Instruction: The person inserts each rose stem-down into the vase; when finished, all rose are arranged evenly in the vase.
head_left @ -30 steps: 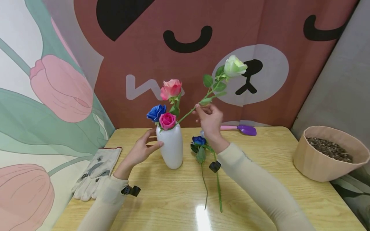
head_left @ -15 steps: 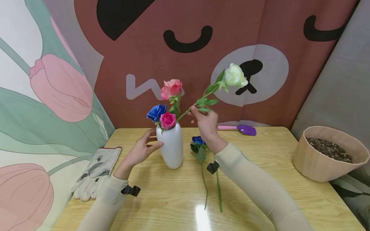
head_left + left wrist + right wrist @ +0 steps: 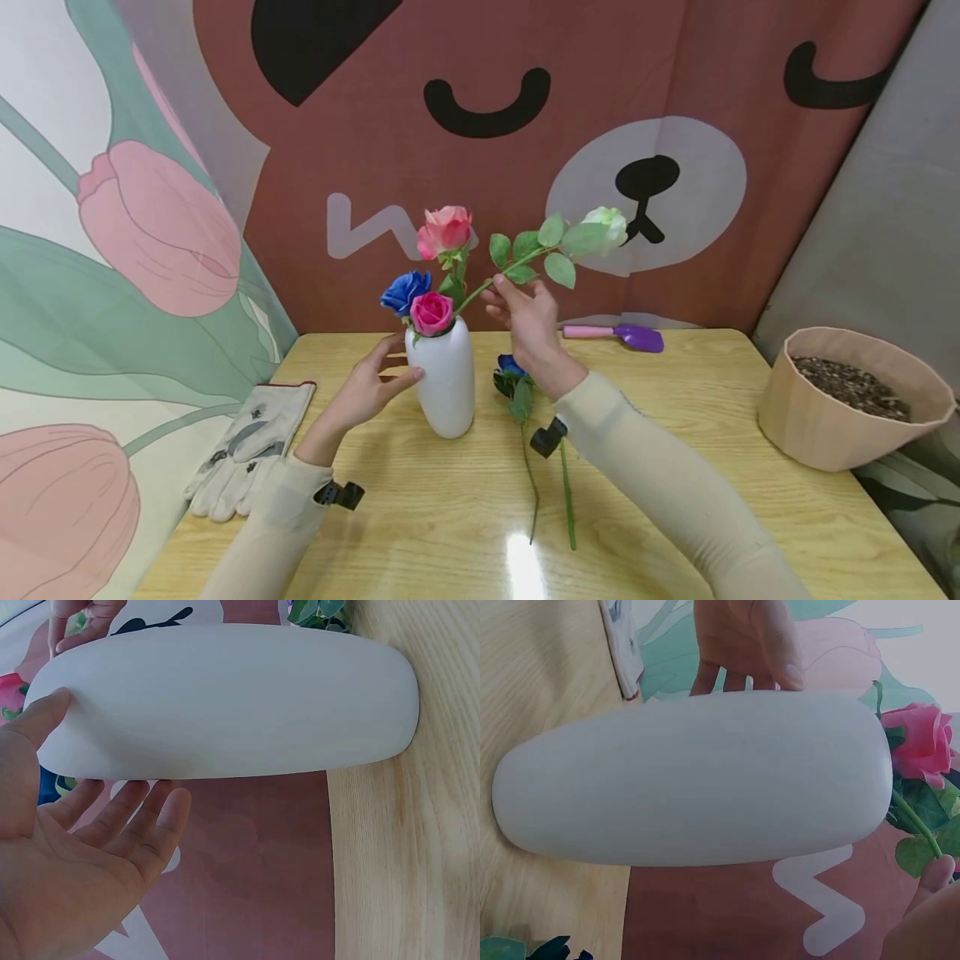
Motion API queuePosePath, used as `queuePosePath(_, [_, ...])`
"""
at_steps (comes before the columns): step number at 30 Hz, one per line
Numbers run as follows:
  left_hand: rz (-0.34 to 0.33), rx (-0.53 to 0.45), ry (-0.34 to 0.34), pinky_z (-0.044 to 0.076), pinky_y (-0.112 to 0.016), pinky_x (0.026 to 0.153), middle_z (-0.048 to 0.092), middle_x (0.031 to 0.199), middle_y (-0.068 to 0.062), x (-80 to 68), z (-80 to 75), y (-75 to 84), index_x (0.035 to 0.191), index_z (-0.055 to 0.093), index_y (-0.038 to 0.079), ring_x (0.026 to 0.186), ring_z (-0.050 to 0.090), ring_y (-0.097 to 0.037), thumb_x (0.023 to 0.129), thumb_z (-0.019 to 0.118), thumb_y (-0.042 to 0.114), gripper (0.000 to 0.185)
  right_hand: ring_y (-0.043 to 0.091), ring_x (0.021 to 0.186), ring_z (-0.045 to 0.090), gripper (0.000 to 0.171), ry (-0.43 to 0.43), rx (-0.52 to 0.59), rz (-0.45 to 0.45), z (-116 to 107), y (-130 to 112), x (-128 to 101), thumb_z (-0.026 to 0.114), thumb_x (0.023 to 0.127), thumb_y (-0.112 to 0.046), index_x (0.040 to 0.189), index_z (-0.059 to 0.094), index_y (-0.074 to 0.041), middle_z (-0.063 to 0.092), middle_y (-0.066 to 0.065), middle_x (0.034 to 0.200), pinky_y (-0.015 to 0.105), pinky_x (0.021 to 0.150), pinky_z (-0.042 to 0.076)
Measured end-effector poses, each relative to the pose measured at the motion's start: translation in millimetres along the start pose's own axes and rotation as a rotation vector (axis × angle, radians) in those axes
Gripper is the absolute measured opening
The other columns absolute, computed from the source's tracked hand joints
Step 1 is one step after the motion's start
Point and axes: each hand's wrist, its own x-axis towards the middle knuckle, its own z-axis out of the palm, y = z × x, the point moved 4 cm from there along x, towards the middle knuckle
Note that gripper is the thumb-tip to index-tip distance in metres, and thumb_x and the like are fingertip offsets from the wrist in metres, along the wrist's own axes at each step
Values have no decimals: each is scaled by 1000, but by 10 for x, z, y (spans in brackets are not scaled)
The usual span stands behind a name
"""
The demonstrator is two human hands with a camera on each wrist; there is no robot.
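So the right hand (image 3: 525,312) is pinching the green stem of the white rose (image 3: 606,225) between thumb and fingertips, stem end already poked into the mouth of the white vase (image 3: 447,379), bloom leaning way out to the right over the table (image 3: 675,467). The left hand (image 3: 367,387) sits beside the vase with fingers relaxed and spread; the thumb touches the vase wall near the top (clear in the left wrist view (image 3: 45,712)), but it isn't wrapped around it, so I'd call that a steadying touch and not a real hold. Biggest worry imo: that vase is tall and narrow and already has the pink rose (image 3: 445,229), the magenta rose (image 3: 431,312) and the blue rose (image 3: 405,292) crowding the neck. Pushing the stem down at that slant could lever the vase over to the left, and an open hand might not catch it. Second thing, the stem could snag on the leaves already packed in the opening and shove the magenta rose out, or bend, since the pinch sits a good way up from the mouth. Also the right forearm hangs right above the loose blue rose (image 3: 512,367) lying on the table just right of the vase, so dropping the elbow could crush or sweep it. Gloves (image 3: 251,442), the purple trowel (image 3: 626,335) and the pot of soil (image 3: 851,400) are well apart, no risk there
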Motion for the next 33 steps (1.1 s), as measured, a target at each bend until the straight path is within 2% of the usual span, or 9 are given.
queuePosePath(3, [5, 5, 1, 54, -52, 98, 43, 155, -6, -1, 1, -1, 155, 33, 24, 134, 52, -35, 93, 66, 51, 75, 14, 80, 74, 27, -5, 30, -3, 5, 5, 3, 71, 94, -19, 114, 56, -9, 74, 1, 87, 21, 66, 60])
queuePosePath(6, [10, 8, 4, 54, -52, 99, 42, 155, -6, 0, 2, -6, 155, 33, 23, 135, 51, -35, 93, 66, 51, 75, 11, 76, 73, 21, -12, 11, -15, 2, 5, 8, 71, 94, -18, 109, 59, -10, 73, 0, 85, 20, 63, 59])
queuePosePath(10, [6, 7, 4, 54, -52, 99, 42, 155, -7, -3, 3, -12, 155, 33, 23, 135, 51, -36, 93, 66, 51, 75, 10, 77, 72, 13, -19, -63, -28, -7, 8, 17, 68, 96, -18, 104, 62, -11, 74, -1, 87, 22, 64, 59])
queuePosePath(12, [2, 7, 3, 54, -53, 99, 43, 155, -7, -4, 3, -14, 155, 33, 23, 135, 51, -37, 93, 66, 51, 75, 10, 78, 73, 12, -28, -101, -34, -6, 13, 17, 68, 96, -19, 104, 62, -12, 75, 4, 93, 22, 64, 58])
queuePosePath(18, [-8, 9, -3, 54, -53, 99, 43, 154, -7, -10, 4, -16, 155, 31, 25, 134, 52, -36, 93, 65, 53, 76, 12, 82, 74, 13, -100, -228, -66, 39, 24, -10, 68, 96, -22, 104, 64, -14, 76, 8, 106, 27, 67, 58])
queuePosePath(24, [-1, -2, 1, 54, -52, 99, 42, 155, -6, -5, 4, -6, 155, 32, 24, 135, 51, -35, 93, 65, 51, 75, 10, 78, 72, 15, -163, -358, -115, 119, 52, -70, 69, 96, -23, 104, 65, -12, 75, -1, 92, 29, 62, 57])
queuePosePath(33, [6, -13, 1, 54, -52, 99, 42, 155, -7, 5, -3, -6, 154, 33, 21, 135, 50, -36, 94, 66, 48, 73, 10, 68, 70, 22, -141, -336, -162, 160, 103, -84, 71, 94, -31, 101, 66, -11, 71, -4, 75, 27, 56, 55])
